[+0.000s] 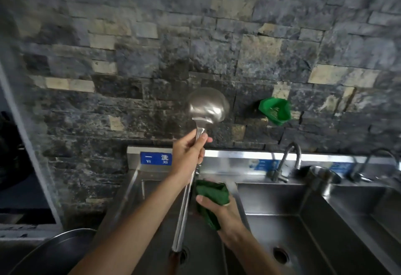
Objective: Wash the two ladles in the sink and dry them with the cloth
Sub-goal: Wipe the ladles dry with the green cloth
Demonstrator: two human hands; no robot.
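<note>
Steel fills the lower part of the view; a sink (282, 227) with several basins runs along a dark stone wall (152, 47); the person's left hand (187, 156) is wrapped around the upper shaft of a long ladle (207, 106), just below its bowl; the ladle stands nearly upright, bowl raised in front of the wall, handle slanting down over the left basin towards its drain; the right hand (219, 208) is clenched on a crumpled green cloth (211, 196), held just beside the ladle's shaft above the divider between two basins; whether cloth and shaft touch cannot be told; a curved faucet (288, 159) rises behind the middle basin; a steel pot (323, 177) stands on the rim to its right; a green plastic basket (275, 111) hangs on the wall; only one ladle shows.
</note>
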